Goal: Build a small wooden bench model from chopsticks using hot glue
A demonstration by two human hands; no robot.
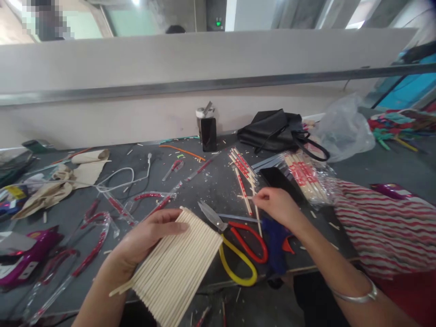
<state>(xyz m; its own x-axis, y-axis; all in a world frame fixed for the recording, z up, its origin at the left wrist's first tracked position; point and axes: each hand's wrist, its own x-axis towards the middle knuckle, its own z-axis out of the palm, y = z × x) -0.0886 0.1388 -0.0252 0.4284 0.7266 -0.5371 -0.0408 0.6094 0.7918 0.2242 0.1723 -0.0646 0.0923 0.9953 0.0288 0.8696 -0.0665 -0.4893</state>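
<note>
My left hand (153,234) is closed on the edge of a flat panel of pale wooden sticks (180,268) laid side by side, thumb on top. The panel is tilted above the table's front edge, and a loose stick end pokes out near my wrist. My right hand (272,204) is pinched over the table, with a thin wooden stick (244,197) showing at its fingertips. Close by lie sticks with red wrapping (242,165). Scissors (218,220) with one red and one yellow handle lie open between my hands. A blue glue gun (275,245) sits below my right hand.
A black phone (208,135) leans against a cup at the back. A black bag (272,129), a plastic bag (344,129) and bagged sticks (304,177) are on the right, beside striped cloth (384,227). Red plastic-wrapped pieces (98,245), a white cable (116,181) and scraps lie left.
</note>
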